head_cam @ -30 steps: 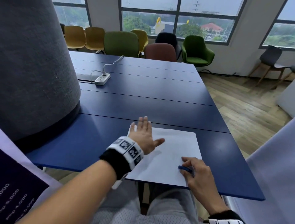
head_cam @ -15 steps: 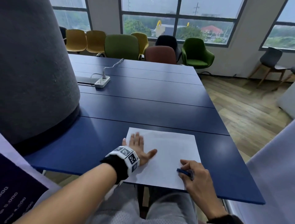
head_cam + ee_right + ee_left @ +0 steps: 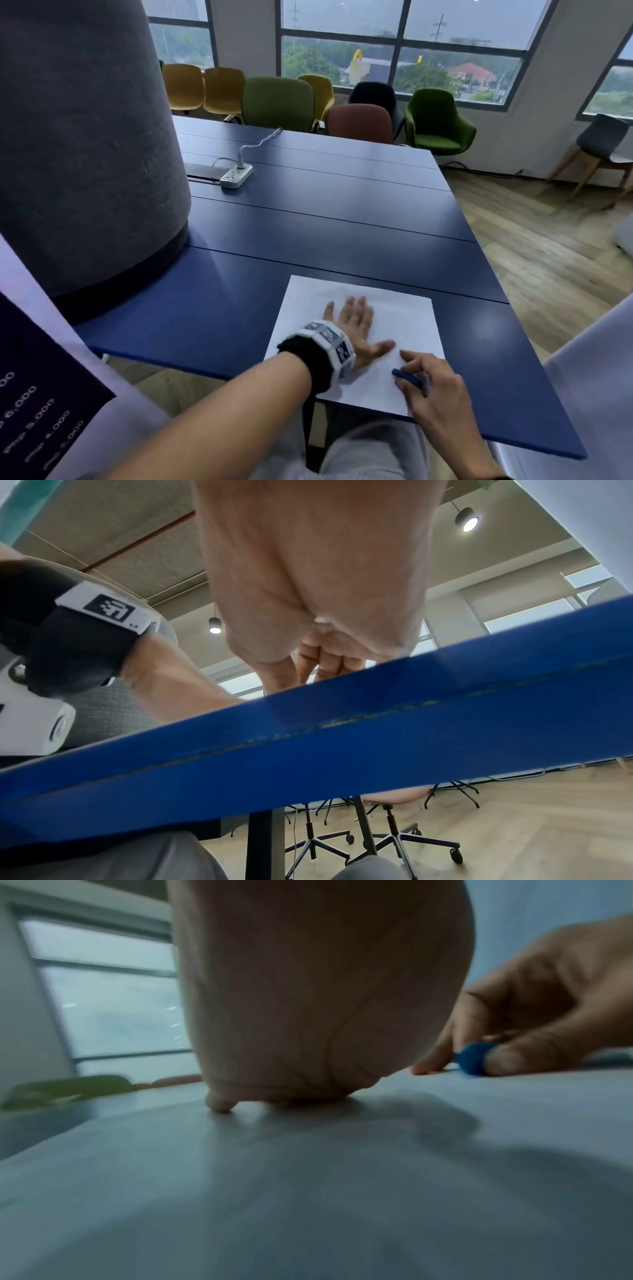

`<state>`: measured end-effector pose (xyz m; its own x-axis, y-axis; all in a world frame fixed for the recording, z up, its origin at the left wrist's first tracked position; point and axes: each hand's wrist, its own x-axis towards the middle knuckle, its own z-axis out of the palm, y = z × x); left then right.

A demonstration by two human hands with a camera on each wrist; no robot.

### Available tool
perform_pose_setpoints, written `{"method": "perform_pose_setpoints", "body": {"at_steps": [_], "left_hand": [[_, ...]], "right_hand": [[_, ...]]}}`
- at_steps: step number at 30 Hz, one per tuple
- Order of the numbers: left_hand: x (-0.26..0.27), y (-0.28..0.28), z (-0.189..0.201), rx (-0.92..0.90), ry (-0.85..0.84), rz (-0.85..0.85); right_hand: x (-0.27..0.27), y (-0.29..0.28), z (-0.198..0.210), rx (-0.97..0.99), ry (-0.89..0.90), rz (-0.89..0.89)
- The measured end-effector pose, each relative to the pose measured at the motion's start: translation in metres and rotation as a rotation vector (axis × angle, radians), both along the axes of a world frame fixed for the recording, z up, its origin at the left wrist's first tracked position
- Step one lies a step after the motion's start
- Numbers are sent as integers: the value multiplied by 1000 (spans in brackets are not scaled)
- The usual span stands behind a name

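A white sheet of paper [image 3: 404,318] lies flat on the blue table [image 3: 308,233], near its front edge. My left hand [image 3: 356,325] rests palm down on the sheet with straight fingers and the thumb spread toward the right. My right hand [image 3: 424,380] sits at the sheet's lower right, its fingers curled round a blue pen [image 3: 407,377]. In the left wrist view the blue pen [image 3: 476,1058] shows pinched between the right hand's thumb and fingers, low over the paper [image 3: 308,1177]. In the right wrist view the table edge [image 3: 377,718] hides the pen.
A wide grey column [image 3: 82,137] stands on the table's left. A white power strip [image 3: 236,174] with a cable lies far back. Several coloured chairs [image 3: 277,102] line the far side under the windows. Wooden floor [image 3: 548,246] lies to the right.
My left hand has slid down and to the right across the paper, closer to the right hand. The right hand with the pen has stayed at the sheet's lower right.
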<state>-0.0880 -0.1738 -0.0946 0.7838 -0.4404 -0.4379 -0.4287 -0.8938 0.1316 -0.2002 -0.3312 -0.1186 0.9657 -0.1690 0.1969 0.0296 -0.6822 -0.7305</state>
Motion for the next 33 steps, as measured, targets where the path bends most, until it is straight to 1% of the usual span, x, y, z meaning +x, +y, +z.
{"method": "perform_pose_setpoints", "body": {"at_steps": [1,4,5,6,7,8,11,12,14,16,17,21,23,25,28,30,33], "left_hand": [[5,13,0,-2,-10,81],[19,55,2,27,-66,400],[22,66,4,37,-86,486],[25,71,6,47,-101,524],[26,71,8,54,-107,503],[26,66,8,56,-106,425],[8,32,6,5,-56,80],[1,21,4,-13,-28,-6],[-10,11,0,-4,12,-94],[-8,24,1,28,10,-81],[-5,38,3,47,5,-34],[12,96,10,144,-45,248],[15,105,13,183,-86,308],[17,98,20,159,-110,232],[15,79,33,10,-33,46],[12,69,37,-18,19,12],[11,60,43,6,20,19]], "right_hand": [[0,0,-1,9,2,4],[-1,2,-4,19,-6,18],[-1,2,-5,19,-7,20],[0,1,-6,17,-2,19],[0,0,-7,12,7,17],[0,-1,-7,4,17,13],[0,0,-4,-9,11,12],[0,0,-3,-14,1,15],[-1,0,-1,-26,-11,30],[0,1,-1,-37,-13,36],[-1,0,-2,-37,-13,38],[0,1,-2,-50,-21,55],[1,1,-2,-58,-18,59],[2,0,-2,-64,-13,60],[3,-1,1,-77,-1,58],[2,0,4,-86,13,52],[5,-1,14,-77,63,53]]}}
